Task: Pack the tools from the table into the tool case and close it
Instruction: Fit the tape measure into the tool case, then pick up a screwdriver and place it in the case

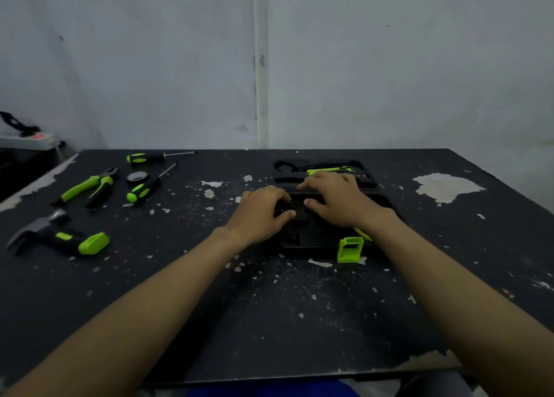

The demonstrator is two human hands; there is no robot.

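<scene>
A: What lies nearest?

B: The black, paint-chipped tabletop [269,321], with both bare forearms reaching across it. Just short of the right wrist, a bright green plastic latch [349,249] stands up from the near rim of the black plastic tool case [311,245], which lies open and flat.

A: And the hands?

B: Both are on the case's near half. The left hand [262,215] has its fingers curled down with the thumb opposite them. The right hand [335,201] sits just beside it, fingers bent, tips at the ridge between the two halves. Everything under them is dark, so I cannot tell whether either hand grasps something or only presses.

A: Beyond the fingertips?

B: The case's far half, with moulded recesses and a slim green tool [328,170] lying in one.

A: The loose tools?

B: All are on the table, well to the left of the left hand. Nearest is a hammer [60,236] with a green-and-black handle. Farther off are green-handled pliers [87,188], then a green-and-black screwdriver [144,188] just beside a roll of black tape [137,178]. Farthest is a second screwdriver [147,157], near the table's far edge.

A: Behind that?

B: A white power strip [27,140] at the far left, and a pale wall [389,66].
</scene>
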